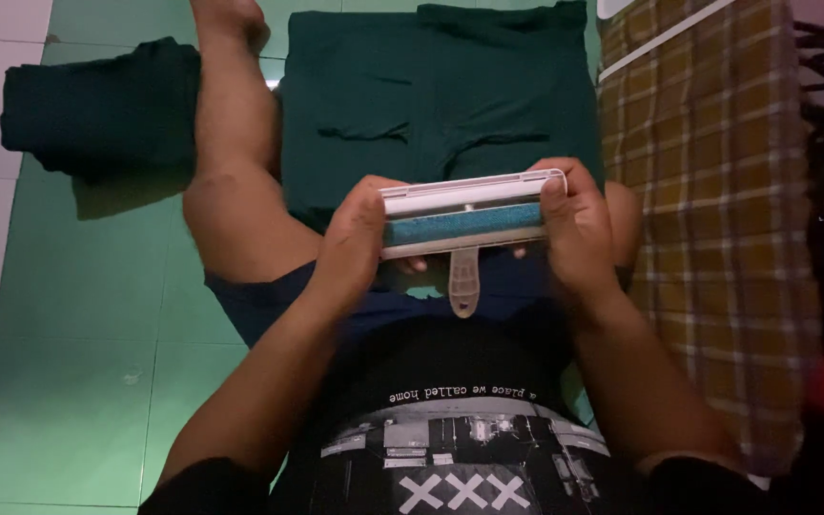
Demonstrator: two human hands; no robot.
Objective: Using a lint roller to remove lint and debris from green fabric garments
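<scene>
Gripping a white lint brush [464,217] over my lap, I have my left hand [353,250] wrapped around its left end and my right hand [579,229] closed on its right end, teal strip facing me and handle pointing down. A folded dark green cloth [431,95] lies just beyond on the green floor [78,362], another cloth bundle [97,110] far left, a plaid cloth [717,191] at right.
</scene>
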